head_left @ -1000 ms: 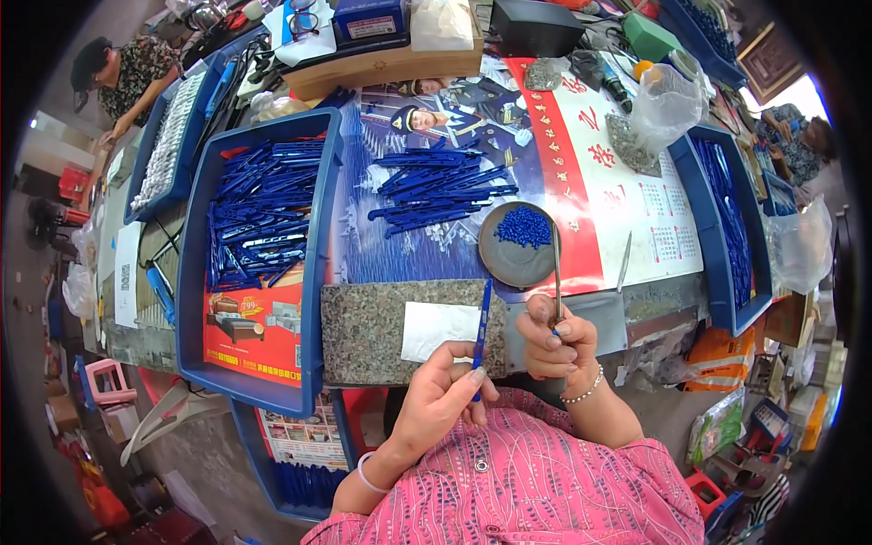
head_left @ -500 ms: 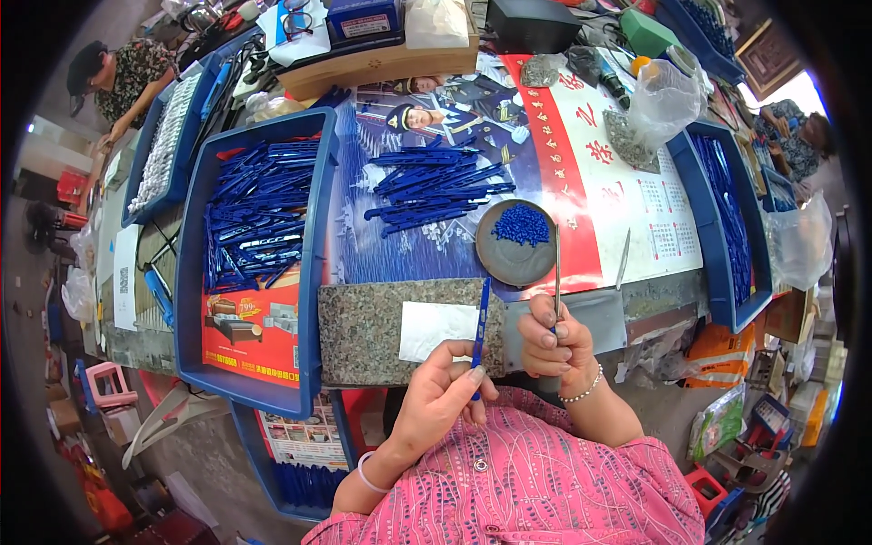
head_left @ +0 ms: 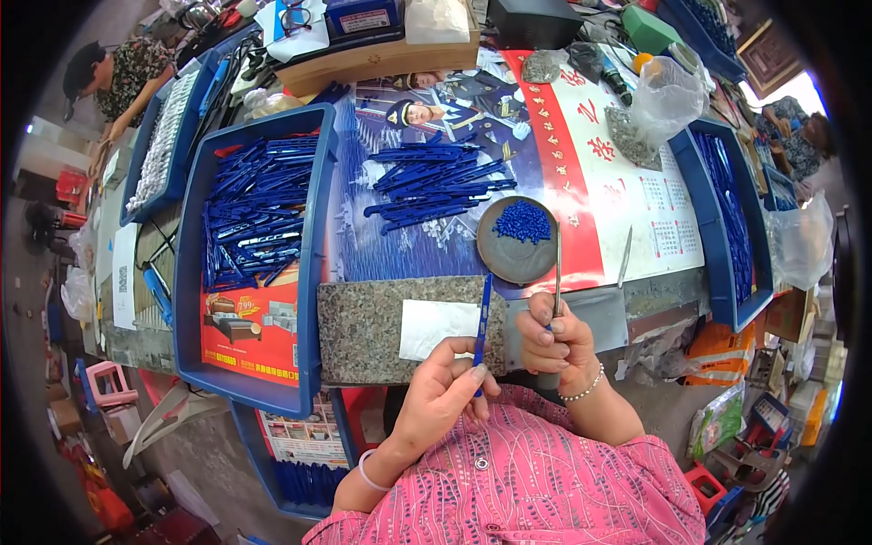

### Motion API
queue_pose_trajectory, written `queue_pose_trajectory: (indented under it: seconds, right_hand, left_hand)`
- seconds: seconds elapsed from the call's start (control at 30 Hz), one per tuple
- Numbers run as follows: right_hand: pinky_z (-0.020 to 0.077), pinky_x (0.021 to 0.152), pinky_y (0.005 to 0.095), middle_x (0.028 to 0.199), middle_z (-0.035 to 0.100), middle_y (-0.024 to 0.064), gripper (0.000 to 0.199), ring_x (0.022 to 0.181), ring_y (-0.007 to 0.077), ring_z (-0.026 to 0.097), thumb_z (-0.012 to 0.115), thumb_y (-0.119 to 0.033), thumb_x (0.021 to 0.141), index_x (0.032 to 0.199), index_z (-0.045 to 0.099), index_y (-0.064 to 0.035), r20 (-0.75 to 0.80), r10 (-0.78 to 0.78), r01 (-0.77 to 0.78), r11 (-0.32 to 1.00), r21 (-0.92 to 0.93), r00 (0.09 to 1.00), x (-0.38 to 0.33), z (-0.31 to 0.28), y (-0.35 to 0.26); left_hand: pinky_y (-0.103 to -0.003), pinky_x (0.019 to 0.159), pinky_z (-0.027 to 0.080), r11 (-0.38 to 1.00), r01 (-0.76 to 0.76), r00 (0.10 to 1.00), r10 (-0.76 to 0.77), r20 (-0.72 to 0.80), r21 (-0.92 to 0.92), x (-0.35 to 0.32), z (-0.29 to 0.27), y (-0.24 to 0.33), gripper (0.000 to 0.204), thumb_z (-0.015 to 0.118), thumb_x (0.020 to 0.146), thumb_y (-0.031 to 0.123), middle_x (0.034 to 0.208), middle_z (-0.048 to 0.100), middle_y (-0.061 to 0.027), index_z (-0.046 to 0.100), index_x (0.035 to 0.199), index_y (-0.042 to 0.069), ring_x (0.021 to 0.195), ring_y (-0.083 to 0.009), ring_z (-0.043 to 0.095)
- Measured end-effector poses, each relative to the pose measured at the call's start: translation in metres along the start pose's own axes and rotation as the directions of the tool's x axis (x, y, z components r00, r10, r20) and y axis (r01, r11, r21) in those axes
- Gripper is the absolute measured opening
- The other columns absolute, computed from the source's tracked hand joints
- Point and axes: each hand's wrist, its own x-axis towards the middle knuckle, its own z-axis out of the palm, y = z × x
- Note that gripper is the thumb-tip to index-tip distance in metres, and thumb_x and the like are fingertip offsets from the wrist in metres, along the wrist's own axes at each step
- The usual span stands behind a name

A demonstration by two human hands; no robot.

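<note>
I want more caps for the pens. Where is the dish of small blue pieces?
In the head view, the round dish sits just beyond the right hand, right of the loose blue pens.

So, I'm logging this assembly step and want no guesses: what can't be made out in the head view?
- Lower end of the blue pen barrel: hidden inside the left hand.
- Grip end of the thin metal tool: covered by the right hand.
- Small blue pieces in the round dish: too small to tell their shape.
- Far right tray: bent and dimmed by the fisheye rim.
</note>
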Motion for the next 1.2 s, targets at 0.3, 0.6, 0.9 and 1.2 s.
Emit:
queue_pose_trajectory:
  seconds: [0.3, 0.6, 0.9, 1.2]
  right_hand:
    - [0.0356, 0.04, 0.0199, 0.073, 0.061, 0.0083, 0.011, 0.046, 0.0071, 0.047, 0.057, 0.005, 0.077, 0.086, 0.056, 0.0007, -0.403, -0.219, -0.186, 0.633, -0.752, 0.888, 0.0, 0.039, 0.017]
    - [0.0418, 0.057, 0.025, 0.076, 0.054, 0.006, 0.018, 0.063, 0.0113, 0.05, 0.061, 0.002, 0.076, 0.093, 0.055, -0.0012, -0.086, -0.329, -0.124, -0.095, -0.988, 0.94, -0.005, 0.038, 0.031]
    - [0.0421, 0.056, 0.0278, 0.073, 0.053, 0.0082, 0.016, 0.06, 0.0169, 0.052, 0.063, 0.0, 0.077, 0.091, 0.055, -0.0018, 0.0, -0.291, -0.082, -0.269, -0.96, 0.957, -0.004, 0.039, 0.033]
    - [0.0447, 0.054, 0.0337, 0.071, 0.055, 0.0131, 0.015, 0.061, 0.0274, 0.059, 0.061, -0.003, 0.079, 0.09, 0.052, -0.0029, -0.029, -0.29, -0.121, -0.306, -0.944, 0.957, -0.006, 0.036, 0.035]
  left_hand:
    - [-0.024, 0.058, 0.051, 0.999, -0.021, 0.999, 0.019, -0.045, -0.038, 0.003, -0.001, -0.004, 0.024, 0.045, 0.092, 0.005, 0.084, 0.06, -0.0098, 0.044, 0.116, -0.002, 0.062, -0.0134, 0.06]
    - [-0.027, 0.069, 0.055, 0.999, -0.038, 0.997, 0.035, -0.073, -0.037, 0.004, -0.001, -0.012, 0.025, 0.043, 0.092, -0.001, 0.097, 0.062, -0.0141, 0.046, 0.115, -0.007, 0.08, -0.0184, 0.065]
    - [-0.028, 0.078, 0.053, 0.983, -0.17, 0.981, 0.176, -0.087, 0.069, 0.004, 0.003, -0.023, 0.027, 0.041, 0.091, -0.004, 0.106, 0.06, -0.012, 0.047, 0.116, -0.008, 0.094, -0.0156, 0.061]
    - [-0.027, 0.062, 0.052, 0.69, -0.214, 0.913, 0.392, -0.108, 0.692, 0.001, 0.008, -0.017, 0.023, 0.049, 0.084, -0.004, 0.082, 0.065, -0.0124, 0.051, 0.107, -0.007, 0.07, -0.0155, 0.065]
